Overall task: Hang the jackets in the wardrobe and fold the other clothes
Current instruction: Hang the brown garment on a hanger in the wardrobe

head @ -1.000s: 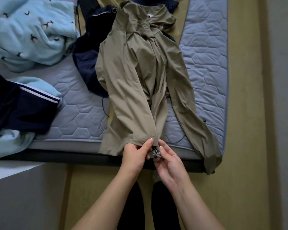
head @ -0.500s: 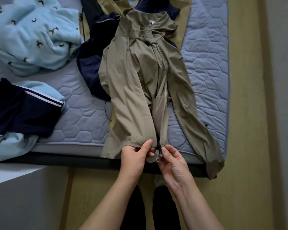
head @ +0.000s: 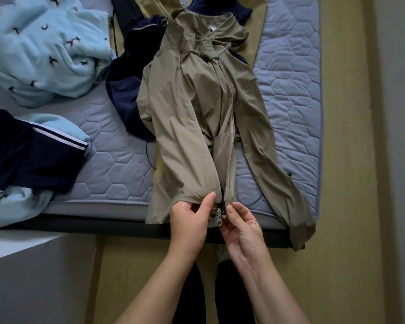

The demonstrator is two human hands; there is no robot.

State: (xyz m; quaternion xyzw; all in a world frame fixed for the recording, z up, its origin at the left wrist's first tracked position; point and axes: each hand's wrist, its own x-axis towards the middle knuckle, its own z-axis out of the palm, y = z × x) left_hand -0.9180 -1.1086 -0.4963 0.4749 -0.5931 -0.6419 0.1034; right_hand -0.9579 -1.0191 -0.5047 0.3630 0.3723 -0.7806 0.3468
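khaki jacket (head: 197,108) lies front-up on the mattress (head: 288,85), hem hanging over the mattress's near edge. left hand (head: 188,222) pinches the hem beside the zipper (head: 221,210); right hand (head: 242,226) pinches the zipper's base.

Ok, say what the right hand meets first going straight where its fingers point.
The zipper slider at the hem of the khaki jacket: fingertips of the right hand are almost on it. Just past that, probably the thumb of the left hand, though depth is unclear.
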